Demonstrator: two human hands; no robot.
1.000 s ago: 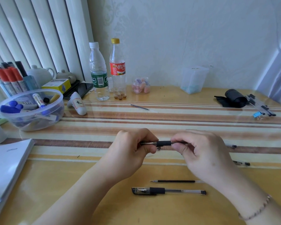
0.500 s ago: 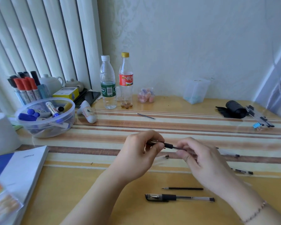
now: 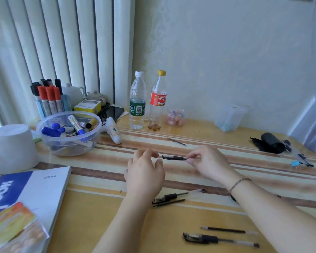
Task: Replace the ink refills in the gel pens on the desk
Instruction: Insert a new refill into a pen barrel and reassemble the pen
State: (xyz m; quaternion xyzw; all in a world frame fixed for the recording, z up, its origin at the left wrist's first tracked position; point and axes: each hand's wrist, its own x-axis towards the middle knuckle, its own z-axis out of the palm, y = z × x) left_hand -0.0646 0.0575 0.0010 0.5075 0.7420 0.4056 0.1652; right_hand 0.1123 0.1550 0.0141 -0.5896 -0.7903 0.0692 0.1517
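My right hand [image 3: 208, 165] pinches a black-gripped gel pen [image 3: 173, 157] by its barel end and holds it level just above the striped desk [image 3: 226, 147]. My left hand [image 3: 144, 172] hovers beside the pen's capped tip, fingers apart and off the pen. A second capped gel pen [image 3: 171, 196] lies near my left wrist with a loose black refill [image 3: 169, 202] right below it. Front right lie another refill [image 3: 224, 230] and a capped gel pen [image 3: 219, 240]. A thin refill [image 3: 175, 140] rests farther back.
A clear bowl of markers [image 3: 69, 134] and a white cup [image 3: 9, 148] stand at the left, a notebook [image 3: 35, 194] at the front left. Two bottles [image 3: 138, 101] stand at the back. A black roll [image 3: 270, 143] and more pens [image 3: 297, 154] lie at the right.
My left hand has let go of the pen and its fingers have spread. My right hand has carried the pen farther out over the desk. The view has pulled back and up.
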